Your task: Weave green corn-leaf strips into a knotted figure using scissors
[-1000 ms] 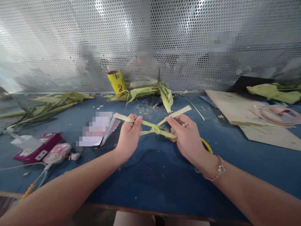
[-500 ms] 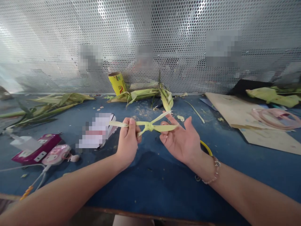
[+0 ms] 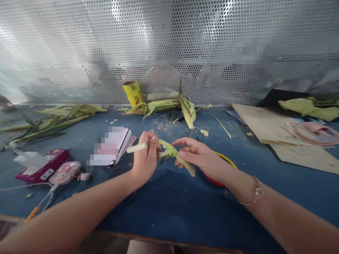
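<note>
Nearest the wearer, a blue worktop (image 3: 169, 211) runs out beneath the knot (image 3: 172, 151) in the pale green husk strips (image 3: 190, 169), which sits in the air between the two hands. To the left of the knot, the left hand (image 3: 147, 155) is clamped on the strips, thumb pressed over the bent fingers, one flat end poking out past its far side. At the right of the knot, the right hand (image 3: 194, 153) has its thumb and fingers curled in around it; whether they press on the husk or merely rest by it cannot be told. The strips look very light, limp and flat, likely smooth and a little slippery if moist, and apt to split along the grain under a hard tug or a sharp crease. The surest hold would be a flat pinch close beside the knot, with the strip's full width between thumb and finger; gripping only a loose end would let the knot swing or twist. A yellow-and-red ring (image 3: 225, 160) lies right of the knot, partly behind the right forearm. Beyond the knot lie loose husks (image 3: 164, 104) and a leaning yellow tube (image 3: 133, 94), with a perforated metal screen (image 3: 169, 38) farthest off.
</note>
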`<state>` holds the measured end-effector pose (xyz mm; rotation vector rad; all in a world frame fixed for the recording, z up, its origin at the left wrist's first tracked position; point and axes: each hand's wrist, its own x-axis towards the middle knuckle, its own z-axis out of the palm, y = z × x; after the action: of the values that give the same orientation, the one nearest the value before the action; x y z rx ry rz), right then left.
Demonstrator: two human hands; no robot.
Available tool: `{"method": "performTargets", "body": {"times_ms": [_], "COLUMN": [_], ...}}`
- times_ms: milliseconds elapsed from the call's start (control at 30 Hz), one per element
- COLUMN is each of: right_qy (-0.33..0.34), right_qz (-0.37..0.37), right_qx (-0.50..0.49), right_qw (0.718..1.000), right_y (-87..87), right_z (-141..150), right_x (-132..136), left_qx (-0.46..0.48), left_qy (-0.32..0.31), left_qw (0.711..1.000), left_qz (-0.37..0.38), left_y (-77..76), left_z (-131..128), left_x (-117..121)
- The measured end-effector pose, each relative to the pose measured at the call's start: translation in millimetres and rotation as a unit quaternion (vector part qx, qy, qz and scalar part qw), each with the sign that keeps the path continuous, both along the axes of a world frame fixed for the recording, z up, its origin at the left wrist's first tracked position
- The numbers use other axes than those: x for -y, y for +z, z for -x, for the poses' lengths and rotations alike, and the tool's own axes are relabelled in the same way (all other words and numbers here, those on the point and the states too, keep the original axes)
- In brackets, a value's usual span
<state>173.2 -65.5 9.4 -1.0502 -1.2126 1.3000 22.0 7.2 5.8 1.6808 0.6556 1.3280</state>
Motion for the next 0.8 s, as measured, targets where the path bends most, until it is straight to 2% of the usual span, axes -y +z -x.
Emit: {"method": "performTargets", "body": {"times_ms": [333, 433, 500, 633, 700, 800], "right_qy": [-0.042, -0.031, 0.000, 0.062, 0.046, -0.006], "right_qz": [-0.058, -0.053, -0.032, 0.015, 0.019, 0.004], "right_qx": [0.034, 0.022, -0.004, -0.111, -0.141, -0.136], "right_qw": [0.997, 0.998, 0.999, 0.992, 0.989, 0.991], "right_y": [1.8, -0.1, 0.1, 2.7, 3.0, 0.8], "right_z": [8.0, 7.2, 6.1, 3.3, 2.8, 3.9], "right_x": [3.1, 4.3, 5.2, 5.3, 4.2, 2.2], "left_qx": [-0.069, -0.065, -0.059, -0.056, -0.054, -0.048], "left_qy": [-0.023, -0.030, -0.044, -0.058, -0.057, -0.078], "left_qw": [0.993, 0.995, 0.995, 0.995, 0.996, 0.996], "left_qz": [-0.089, -0.076, -0.069, -0.054, -0.043, 0.001], "left_y": [1.4, 3.0, 3.8, 4.3, 3.7, 2.0], "left_z": [2.0, 1.1, 0.8, 0.7, 0.2, -2.1], "left_x": [-1.0, -0.8, 0.2, 0.2, -1.0, -1.9]}}
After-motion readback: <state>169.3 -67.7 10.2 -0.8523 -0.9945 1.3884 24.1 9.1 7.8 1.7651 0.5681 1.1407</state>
